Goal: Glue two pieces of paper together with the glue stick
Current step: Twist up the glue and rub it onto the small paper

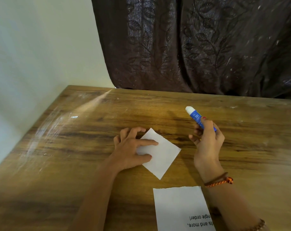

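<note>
A small white square of paper lies turned like a diamond in the middle of the wooden table. My left hand rests on its left part, fingers spread and pressing it flat. To the right, my right hand is raised above the table and closed around a blue glue stick, whose white tip points up and to the left, away from the paper. A second, larger piece of paper with printed text lies nearer to me, partly under my right forearm.
A dark brown curtain with a leaf pattern hangs behind the table's far edge. A pale wall runs along the left side. The tabletop shows whitish scuff marks at the left.
</note>
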